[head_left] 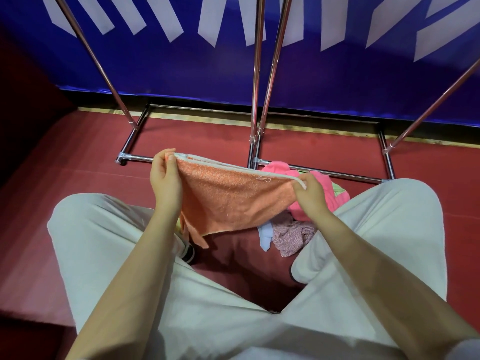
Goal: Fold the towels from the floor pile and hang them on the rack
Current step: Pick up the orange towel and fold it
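Observation:
An orange towel (228, 201) with a white hem is stretched out between both hands above the floor. My left hand (166, 178) pinches its left top corner. My right hand (310, 193) pinches the right top corner. The towel hangs down folded, its lower edge near my knees. Behind and under it on the red floor lies the towel pile (298, 229): a pink towel (324, 193), a mottled mauve one (292, 236) and a pale blue one (265, 236). The chrome rack (255, 81) stands just beyond, its uprights rising out of view.
My knees in pale trousers (104, 242) frame the pile on both sides. The rack's base bars (337, 175) lie on the red floor close ahead. A blue banner wall (181, 61) stands behind the rack. A dark shoe (188, 253) shows by my left leg.

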{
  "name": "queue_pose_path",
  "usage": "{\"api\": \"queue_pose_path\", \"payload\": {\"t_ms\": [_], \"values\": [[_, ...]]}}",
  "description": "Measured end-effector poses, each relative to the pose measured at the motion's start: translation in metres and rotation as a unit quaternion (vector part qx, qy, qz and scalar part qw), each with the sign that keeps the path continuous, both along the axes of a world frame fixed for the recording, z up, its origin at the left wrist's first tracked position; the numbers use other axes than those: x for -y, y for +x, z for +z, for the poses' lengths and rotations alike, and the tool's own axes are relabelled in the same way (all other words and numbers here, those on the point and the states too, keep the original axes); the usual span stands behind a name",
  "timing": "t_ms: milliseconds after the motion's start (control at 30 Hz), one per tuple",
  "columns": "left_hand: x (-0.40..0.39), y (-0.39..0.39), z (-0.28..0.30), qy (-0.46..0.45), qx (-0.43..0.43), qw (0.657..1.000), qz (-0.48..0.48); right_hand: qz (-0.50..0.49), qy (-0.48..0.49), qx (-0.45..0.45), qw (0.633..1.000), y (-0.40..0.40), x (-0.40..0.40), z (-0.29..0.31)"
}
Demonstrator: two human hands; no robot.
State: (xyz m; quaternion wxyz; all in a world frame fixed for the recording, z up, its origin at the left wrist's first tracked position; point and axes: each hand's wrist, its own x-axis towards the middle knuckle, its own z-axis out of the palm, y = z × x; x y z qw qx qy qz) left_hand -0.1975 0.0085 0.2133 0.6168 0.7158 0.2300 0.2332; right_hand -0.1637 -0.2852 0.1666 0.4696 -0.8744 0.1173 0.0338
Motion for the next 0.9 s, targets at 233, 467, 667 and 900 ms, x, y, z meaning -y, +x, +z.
{"api": "queue_pose_path", "payload": {"t_ms": [233,467,667,900], "values": [[-0.003,0.007,-0.021,-0.065,-0.066,0.994,0.056,-0.099,0.258,0.046,0.960,0.010,0.002,0.025],[-0.004,0.004,-0.014,0.054,-0.063,0.995,0.059,-0.079,0.205,0.140,0.965,0.010,-0.002,0.040],[0.000,0.004,-0.015,0.073,-0.087,0.992,0.050,-0.092,0.203,0.138,0.965,0.008,0.004,0.044],[0.002,0.005,-0.018,-0.008,-0.108,0.994,0.024,-0.133,0.180,0.086,0.971,0.010,0.008,0.039]]}}
